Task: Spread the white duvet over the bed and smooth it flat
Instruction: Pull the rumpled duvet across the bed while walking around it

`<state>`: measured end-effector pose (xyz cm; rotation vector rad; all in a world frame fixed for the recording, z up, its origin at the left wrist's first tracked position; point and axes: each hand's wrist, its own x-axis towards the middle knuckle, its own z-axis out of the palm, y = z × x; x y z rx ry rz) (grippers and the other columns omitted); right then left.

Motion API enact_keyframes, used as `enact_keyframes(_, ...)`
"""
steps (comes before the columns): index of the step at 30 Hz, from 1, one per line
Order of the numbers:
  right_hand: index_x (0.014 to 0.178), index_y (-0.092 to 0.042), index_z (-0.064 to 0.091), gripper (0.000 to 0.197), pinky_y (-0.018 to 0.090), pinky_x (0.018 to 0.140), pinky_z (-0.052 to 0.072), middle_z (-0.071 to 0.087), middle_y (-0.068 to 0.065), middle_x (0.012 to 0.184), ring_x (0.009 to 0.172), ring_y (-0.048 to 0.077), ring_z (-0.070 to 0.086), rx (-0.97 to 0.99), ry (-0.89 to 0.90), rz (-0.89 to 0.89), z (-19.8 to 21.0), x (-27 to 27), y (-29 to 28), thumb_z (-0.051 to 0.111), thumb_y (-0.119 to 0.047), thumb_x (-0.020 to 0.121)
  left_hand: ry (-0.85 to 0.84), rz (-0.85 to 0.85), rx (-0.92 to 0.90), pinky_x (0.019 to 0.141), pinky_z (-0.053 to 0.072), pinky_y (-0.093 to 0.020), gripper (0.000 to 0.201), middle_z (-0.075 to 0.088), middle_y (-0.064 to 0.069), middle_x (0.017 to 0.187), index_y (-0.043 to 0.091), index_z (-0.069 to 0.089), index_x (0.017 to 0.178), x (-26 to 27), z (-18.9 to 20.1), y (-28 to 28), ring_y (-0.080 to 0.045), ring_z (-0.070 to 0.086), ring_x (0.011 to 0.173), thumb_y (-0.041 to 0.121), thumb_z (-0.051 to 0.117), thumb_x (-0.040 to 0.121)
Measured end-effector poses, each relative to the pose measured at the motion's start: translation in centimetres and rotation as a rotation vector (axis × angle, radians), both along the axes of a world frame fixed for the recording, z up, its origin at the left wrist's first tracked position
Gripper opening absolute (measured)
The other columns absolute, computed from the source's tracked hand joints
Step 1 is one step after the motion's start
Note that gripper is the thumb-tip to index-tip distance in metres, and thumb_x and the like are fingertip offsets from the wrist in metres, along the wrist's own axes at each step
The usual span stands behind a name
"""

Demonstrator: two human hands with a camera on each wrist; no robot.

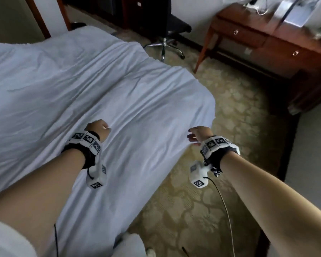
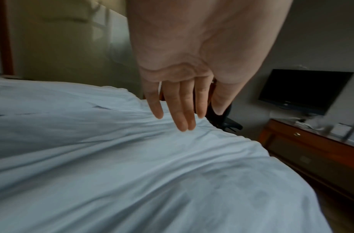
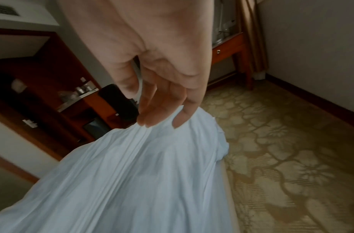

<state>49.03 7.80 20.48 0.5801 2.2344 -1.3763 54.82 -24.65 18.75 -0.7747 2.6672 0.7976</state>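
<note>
Smoothing stage: white duvet (image 1: 85,86) already draped over the bed, long creases running toward the foot. Left hand (image 2: 178,88) flat-fingered just above it, holding nothing; right hand (image 3: 152,88) likewise loose at the edge (fingertips brushing folds). Next, probably pressing palms outward.

- The right hand (image 3: 152,66) hung palm-side toward the camera, its fingers (image 3: 162,108) loosely extended downward.
- The fingertips met the gathered, pleated edge of the white duvet (image 3: 132,173); whether they pinched it could not be told.
- The duvet fanned out from the fingertips toward the camera.
- A patterned carpet (image 3: 282,149) lay to the right.
- Dark wooden shelving (image 3: 52,88) stood behind on the left.
- A wooden counter (image 3: 232,45) stood by the far wall.
</note>
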Motion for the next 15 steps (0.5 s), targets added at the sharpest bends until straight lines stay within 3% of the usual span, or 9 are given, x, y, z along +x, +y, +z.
enact_keyframes(3,0.075,-0.014,0.054,0.024,0.021,0.05,0.041,0.061,-0.004,0.049,0.053,0.011,0.056,-0.004,-0.032,-0.055,-1.6,-3.5,5.0,0.044,-0.016,0.097,-0.007,-0.069,0.007,0.091,0.046,-0.033,0.028,0.06,-0.014,0.125,0.013,0.058,0.116,-6.3,-0.7,4.8,-0.033,0.057,0.111,0.026,0.052,0.092)
enact_keyframes(5,0.078,-0.01,0.056,0.023,0.021,0.05,0.042,0.061,-0.004,0.047,0.056,0.011,0.054,0.009,-0.016,-0.118,-2.7,-7.2,8.6,0.046,-0.018,0.097,-0.013,-0.101,0.003,0.093,0.046,-0.033,0.029,0.058,-0.013,0.127,0.013,0.058,0.118,-11.7,-1.8,8.2,-0.033,0.057,0.112,0.025,0.051,0.092)
enact_keyframes(8,0.09,-0.009,0.056,0.017,0.023,0.052,0.042,0.059,0.002,0.064,0.057,0.012,0.054,0.023,0.001,-0.185,-3.8,-12.6,12.2,0.047,-0.022,0.097,-0.028,-0.142,0.027,0.094,0.049,-0.035,0.031,0.058,-0.013,0.128,0.012,0.057,0.12,-18.5,-3.8,11.8,-0.033,0.057,0.11,0.023,0.05,0.092)
enact_keyframes(12,0.07,-0.012,0.051,0.03,0.02,0.052,0.043,0.057,0.002,0.065,0.056,0.012,0.053,0.082,-0.012,-0.223,-5.4,-21.4,15.8,0.047,-0.024,0.098,-0.079,-0.149,0.077,0.093,0.049,-0.036,0.032,0.057,-0.014,0.127,0.012,0.056,0.121,-27.1,-5.9,15.9,-0.034,0.057,0.11,0.023,0.05,0.092)
enact_keyframes(15,0.065,-0.017,0.046,0.034,0.022,0.058,0.044,0.055,0.001,0.064,0.056,0.012,0.052,0.129,-0.034,-0.189,-7.1,-28.1,17.2,0.045,-0.026,0.098,-0.129,-0.132,0.084,0.097,0.045,-0.033,0.035,0.054,-0.013,0.133,0.012,0.053,0.126,-31.9,-7.3,17.9,-0.033,0.052,0.118,0.024,0.049,0.093)
